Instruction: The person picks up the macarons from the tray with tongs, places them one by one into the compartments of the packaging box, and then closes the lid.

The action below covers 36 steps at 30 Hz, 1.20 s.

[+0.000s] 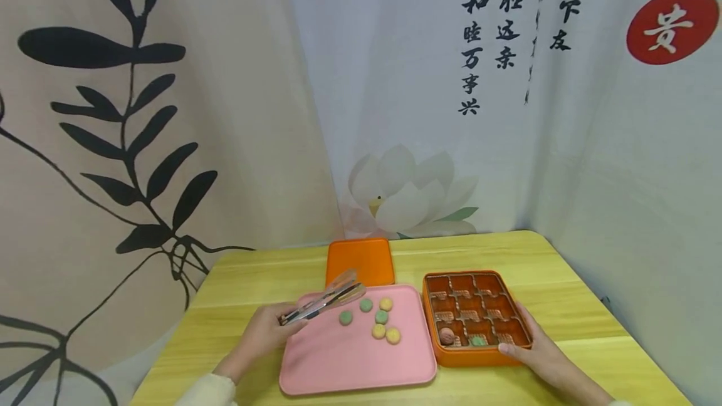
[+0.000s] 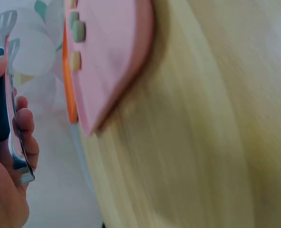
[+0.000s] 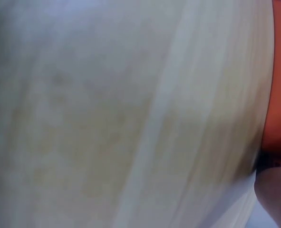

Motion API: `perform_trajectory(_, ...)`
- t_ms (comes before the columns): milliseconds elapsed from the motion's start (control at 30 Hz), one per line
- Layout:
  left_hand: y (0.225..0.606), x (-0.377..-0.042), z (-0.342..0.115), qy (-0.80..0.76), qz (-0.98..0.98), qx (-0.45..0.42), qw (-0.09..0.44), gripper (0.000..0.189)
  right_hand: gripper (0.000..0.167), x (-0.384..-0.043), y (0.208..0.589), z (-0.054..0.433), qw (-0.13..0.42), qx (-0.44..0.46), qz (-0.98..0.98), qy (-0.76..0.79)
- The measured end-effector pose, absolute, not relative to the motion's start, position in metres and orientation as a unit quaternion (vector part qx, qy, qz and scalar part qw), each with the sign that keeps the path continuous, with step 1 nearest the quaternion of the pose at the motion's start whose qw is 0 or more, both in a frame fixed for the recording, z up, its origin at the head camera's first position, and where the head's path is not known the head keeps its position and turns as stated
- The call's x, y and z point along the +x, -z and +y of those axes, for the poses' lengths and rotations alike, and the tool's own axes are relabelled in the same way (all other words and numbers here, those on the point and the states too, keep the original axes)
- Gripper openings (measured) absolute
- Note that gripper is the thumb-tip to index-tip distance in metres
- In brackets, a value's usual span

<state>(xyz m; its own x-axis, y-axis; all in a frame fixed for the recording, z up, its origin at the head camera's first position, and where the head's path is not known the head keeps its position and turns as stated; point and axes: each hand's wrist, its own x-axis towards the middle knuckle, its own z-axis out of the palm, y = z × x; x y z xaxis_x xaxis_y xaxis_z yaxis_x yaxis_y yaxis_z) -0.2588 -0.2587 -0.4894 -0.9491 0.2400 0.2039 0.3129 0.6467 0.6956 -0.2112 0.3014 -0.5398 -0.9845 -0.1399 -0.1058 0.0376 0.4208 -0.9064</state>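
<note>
In the head view my left hand (image 1: 271,327) grips metal tongs (image 1: 327,302) by the handle end, their heads over the back left of the pink tray (image 1: 338,371). The tongs' tips are apart with nothing between them. On the tray lie small round green cakes (image 1: 346,317) and yellow cakes (image 1: 393,336). My right hand (image 1: 538,353) holds the orange box (image 1: 468,358) at its front right corner, thumb on the rim, fingers along the side. A divided insert lines the box; a brown cake (image 1: 447,336) and a green cake (image 1: 478,341) sit in front-row compartments.
An orange lid (image 1: 359,262) lies flat behind the tray, near the back edge of the wood-patterned table (image 1: 254,274). Printed curtains (image 1: 417,111) hang behind and beside the table. The tray and box stand close side by side.
</note>
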Motion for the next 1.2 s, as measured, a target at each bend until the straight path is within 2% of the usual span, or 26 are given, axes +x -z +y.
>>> perform_trajectory(167,0.496,-0.254,-0.277,0.374,-0.916,-0.136,0.049,0.040,0.105,-0.212,0.538,0.298,0.082,-0.033,0.844,0.530)
perform_trajectory(500,0.510,-0.250,-0.299,0.344,-0.926,-0.143,0.054,0.026,0.105,-0.211,0.536,0.299,0.083,-0.032,0.848,0.522)
perform_trajectory(1200,0.528,-0.247,-0.291,0.331,-0.928,-0.167,0.030,0.028,0.104,-0.209,0.537,0.300,0.078,-0.037,0.837,0.540)
